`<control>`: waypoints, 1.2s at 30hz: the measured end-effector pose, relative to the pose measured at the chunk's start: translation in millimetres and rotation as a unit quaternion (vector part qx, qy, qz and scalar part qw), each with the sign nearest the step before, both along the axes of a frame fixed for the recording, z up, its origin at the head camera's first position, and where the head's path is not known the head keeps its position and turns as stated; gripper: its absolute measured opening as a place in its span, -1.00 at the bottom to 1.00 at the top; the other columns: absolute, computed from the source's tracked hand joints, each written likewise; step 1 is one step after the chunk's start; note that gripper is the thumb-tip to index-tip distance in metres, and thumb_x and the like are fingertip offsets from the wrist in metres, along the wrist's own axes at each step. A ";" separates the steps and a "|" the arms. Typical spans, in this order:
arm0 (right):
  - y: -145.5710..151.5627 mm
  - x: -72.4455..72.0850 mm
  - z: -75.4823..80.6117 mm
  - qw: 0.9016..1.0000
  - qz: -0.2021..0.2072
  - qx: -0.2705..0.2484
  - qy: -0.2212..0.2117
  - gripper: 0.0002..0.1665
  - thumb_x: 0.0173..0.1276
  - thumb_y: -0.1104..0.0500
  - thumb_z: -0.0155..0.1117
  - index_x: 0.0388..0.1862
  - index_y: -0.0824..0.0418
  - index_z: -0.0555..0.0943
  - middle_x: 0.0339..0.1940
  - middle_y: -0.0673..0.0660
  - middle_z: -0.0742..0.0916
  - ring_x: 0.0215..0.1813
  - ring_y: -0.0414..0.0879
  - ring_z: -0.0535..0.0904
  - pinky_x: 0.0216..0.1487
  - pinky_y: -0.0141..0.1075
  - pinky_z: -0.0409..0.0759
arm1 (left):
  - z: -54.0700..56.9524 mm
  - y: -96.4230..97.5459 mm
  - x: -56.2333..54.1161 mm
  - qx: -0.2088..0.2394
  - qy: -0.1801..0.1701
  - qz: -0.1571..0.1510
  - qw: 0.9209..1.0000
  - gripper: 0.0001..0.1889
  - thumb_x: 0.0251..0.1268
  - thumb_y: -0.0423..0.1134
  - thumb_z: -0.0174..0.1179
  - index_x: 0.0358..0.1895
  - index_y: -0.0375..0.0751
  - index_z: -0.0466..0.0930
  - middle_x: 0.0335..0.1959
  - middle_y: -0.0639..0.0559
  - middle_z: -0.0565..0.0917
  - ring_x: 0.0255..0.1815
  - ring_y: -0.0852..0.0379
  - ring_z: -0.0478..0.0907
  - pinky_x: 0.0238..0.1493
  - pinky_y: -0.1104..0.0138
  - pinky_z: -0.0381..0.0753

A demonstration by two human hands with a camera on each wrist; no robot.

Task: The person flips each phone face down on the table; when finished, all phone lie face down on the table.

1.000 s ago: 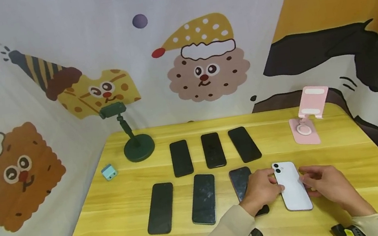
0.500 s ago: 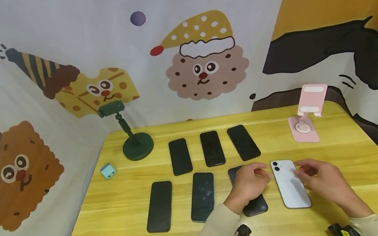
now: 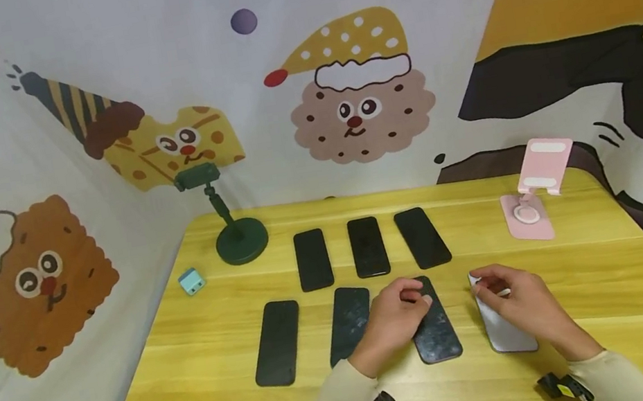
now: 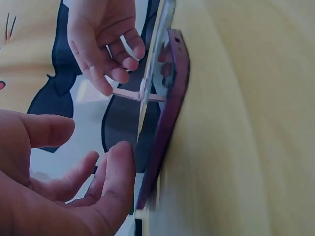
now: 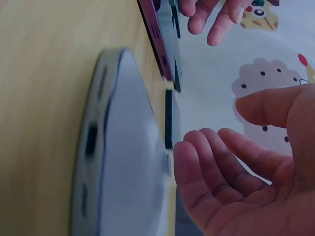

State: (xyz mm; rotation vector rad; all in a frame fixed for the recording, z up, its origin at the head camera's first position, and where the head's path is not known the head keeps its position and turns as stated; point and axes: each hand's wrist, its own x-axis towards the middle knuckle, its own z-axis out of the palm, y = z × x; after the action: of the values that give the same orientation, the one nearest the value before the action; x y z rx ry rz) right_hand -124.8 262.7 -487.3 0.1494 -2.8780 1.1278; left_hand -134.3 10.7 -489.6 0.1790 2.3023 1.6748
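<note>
My left hand (image 3: pixel 393 319), fingers loosely bent, hovers between two dark phones in the front row. One is a phone with a purple edge (image 3: pixel 440 336); the other is a smudged phone (image 3: pixel 344 326), partly covered by the hand. Over the white phone (image 3: pixel 509 332), which lies with its back up, hangs my right hand (image 3: pixel 524 305); it hides the camera corner. In the right wrist view a gap shows between the fingers (image 5: pixel 197 191) and the white phone (image 5: pixel 133 157). Neither hand holds anything. In the left wrist view the purple-edged phone (image 4: pixel 172 113) lies beside the left fingers.
Another black phone (image 3: pixel 277 343) lies at the front left. Behind it is a row of 3 black phones (image 3: pixel 369 247). A green stand (image 3: pixel 242 241) and a blue charger plug (image 3: pixel 191 281) are at the left, a pink phone stand (image 3: pixel 527 217) at the back right.
My left hand has let go of the white phone's left edge and moved left across the purple-edged phone. My right hand has left its right edge and shifted left above it.
</note>
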 end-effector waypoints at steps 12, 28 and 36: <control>-33.6 -7.7 -13.0 0.988 0.042 -0.117 -0.096 -0.46 0.57 0.12 0.34 0.40 0.35 0.53 0.05 0.25 0.74 -0.18 -0.07 0.74 -0.29 -0.31 0.75 | -4.8 -23.5 13.6 -0.024 -0.050 -0.005 0.998 -0.42 0.49 0.00 0.34 0.44 -0.16 0.47 0.25 -0.13 0.61 0.08 0.02 0.68 0.10 0.01 0.68; -52.0 3.5 -11.0 0.969 0.031 -0.183 -0.162 -0.39 0.56 0.15 0.34 0.47 0.38 0.47 0.31 0.40 0.66 0.10 0.09 0.75 -0.25 -0.23 0.80 | -0.9 -26.5 12.0 0.088 -0.132 0.033 0.987 -0.28 0.50 -0.16 0.35 0.57 -0.33 0.28 0.24 -0.21 0.65 -0.18 0.05 0.75 -0.19 0.13 0.81; -51.7 3.5 -14.8 0.967 0.015 -0.197 -0.160 -0.42 0.54 0.19 0.35 0.44 0.36 0.50 0.31 0.40 0.66 0.17 0.12 0.72 -0.26 -0.22 0.81 | -4.1 -22.1 9.9 0.130 -0.132 0.056 0.981 -0.32 0.47 -0.27 0.35 0.53 -0.45 0.31 0.20 -0.29 0.63 -0.02 0.03 0.72 -0.02 0.07 0.80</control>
State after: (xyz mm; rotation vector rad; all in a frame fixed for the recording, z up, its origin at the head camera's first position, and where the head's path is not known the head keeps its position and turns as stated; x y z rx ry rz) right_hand -121.3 210.9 -502.1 -0.0064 -2.8337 1.8534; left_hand -124.5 -11.4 -493.7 -0.1164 1.9299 1.9226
